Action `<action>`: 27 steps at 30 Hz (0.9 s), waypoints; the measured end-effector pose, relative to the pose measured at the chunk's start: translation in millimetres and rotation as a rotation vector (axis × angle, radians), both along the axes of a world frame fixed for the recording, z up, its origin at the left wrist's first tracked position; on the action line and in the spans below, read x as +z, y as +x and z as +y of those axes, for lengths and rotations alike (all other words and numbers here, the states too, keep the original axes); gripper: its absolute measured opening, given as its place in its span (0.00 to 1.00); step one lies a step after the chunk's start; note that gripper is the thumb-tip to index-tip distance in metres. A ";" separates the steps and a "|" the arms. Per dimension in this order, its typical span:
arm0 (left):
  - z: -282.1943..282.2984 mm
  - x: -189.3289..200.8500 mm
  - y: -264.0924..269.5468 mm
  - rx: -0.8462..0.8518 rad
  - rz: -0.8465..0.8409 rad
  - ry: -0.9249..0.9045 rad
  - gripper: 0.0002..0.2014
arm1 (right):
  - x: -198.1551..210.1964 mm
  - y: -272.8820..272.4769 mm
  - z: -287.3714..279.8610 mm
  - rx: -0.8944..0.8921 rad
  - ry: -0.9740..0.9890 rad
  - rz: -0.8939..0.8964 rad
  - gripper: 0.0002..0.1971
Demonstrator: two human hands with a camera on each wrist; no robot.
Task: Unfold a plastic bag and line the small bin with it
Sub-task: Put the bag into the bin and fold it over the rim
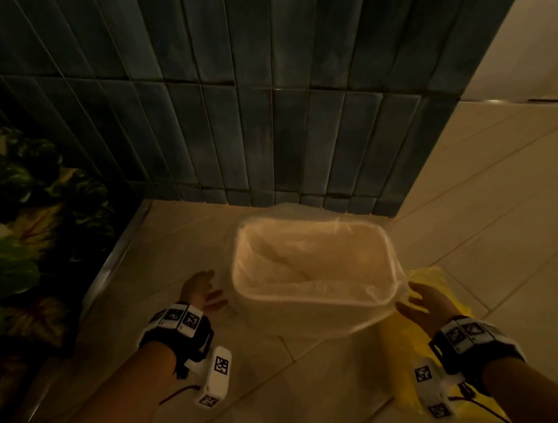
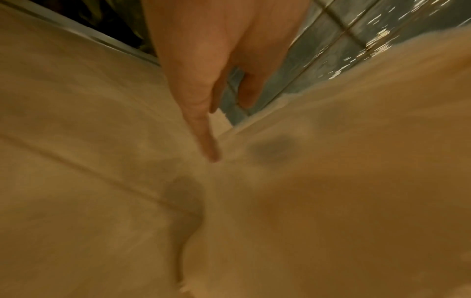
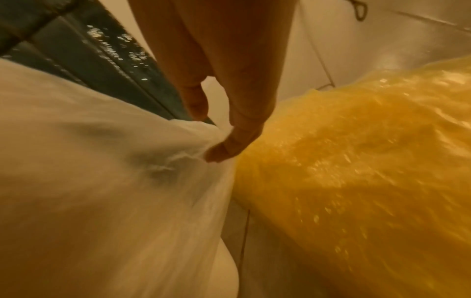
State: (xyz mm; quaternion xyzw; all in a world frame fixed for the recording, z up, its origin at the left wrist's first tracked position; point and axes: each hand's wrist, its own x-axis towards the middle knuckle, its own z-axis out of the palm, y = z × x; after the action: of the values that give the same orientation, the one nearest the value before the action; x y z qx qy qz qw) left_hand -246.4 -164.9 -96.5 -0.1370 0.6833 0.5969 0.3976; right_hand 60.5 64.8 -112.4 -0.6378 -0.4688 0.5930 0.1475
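1. Clear plastic bag (image 1: 313, 266) is already down inside the small bin (image 1: 294, 315), which sits on the floor (image 1: 322, 394) right up against the dark tiled wall (image 1: 225, 97). The bag's edge is folded out over the rim all round, as far as I can see from the head view.
2. My left hand (image 1: 201, 292) is just beside the bin's left side, fingers straight and loose, gripping nothing. The left wrist view is blurry, so I can't say whether the fingertips actually touch the plastic.
3. My right hand (image 1: 419, 303) is at the near right corner, fingers relaxed and spread. In the right wrist view one fingertip touches or nearly touches the overhanging film, but nothing is pinched.
4. What could go wrong, I reckon: the film looks thin and slack, so a finger catching it on the way out could drag that corner back off the rim. The bag also looks bunched inside, so trapped air might lift it.
5. A yellow bag (image 1: 417, 351) lies on the floor touching the bin's right side; a snag there could nudge the bin.
6. Count: one bin, one clear bag, one yellow bag, two hands, one leafy plant (image 1: 16, 219) on the left.
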 end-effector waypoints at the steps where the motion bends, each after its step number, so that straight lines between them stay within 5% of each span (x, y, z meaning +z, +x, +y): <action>1: 2.7 3.5 -3.5 -0.040 0.055 -0.010 0.24 | 4.6 -1.2 1.6 0.001 0.029 -0.001 0.27; 3: 9.7 19.1 -6.9 -0.176 0.331 -0.135 0.24 | 27.3 -10.5 3.7 -0.025 0.143 -0.015 0.23; 6: 17.8 51.3 3.2 -0.326 0.810 -0.150 0.18 | 68.8 -29.3 0.2 0.141 0.629 0.014 0.13; 9: 27.7 84.7 28.3 -0.740 1.257 -0.106 0.19 | 110.2 -48.6 -18.9 0.603 1.022 0.002 0.08; 13: 53.0 99.4 49.2 -1.358 1.602 -0.300 0.22 | 126.4 -78.7 -28.3 1.334 1.199 -0.297 0.19; 16: 63.1 84.6 47.4 -1.639 1.522 -0.584 0.26 | 117.3 -91.4 -21.7 1.599 1.094 -0.625 0.30; 19: 60.4 69.9 41.4 -1.739 1.354 -0.790 0.30 | 103.3 -93.3 -13.9 1.746 0.962 -0.897 0.36; 27: 64.6 72.8 45.5 -1.740 1.140 -0.906 0.27 | 90.9 -99.5 -22.0 1.963 0.871 -1.339 0.26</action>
State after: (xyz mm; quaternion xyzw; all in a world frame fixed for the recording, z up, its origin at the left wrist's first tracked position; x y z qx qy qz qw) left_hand -200.9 -100.3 -23.6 0.5449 0.7811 -0.2087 0.2222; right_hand -39.0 42.9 -21.4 -0.0957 -0.8818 -0.1881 -0.4217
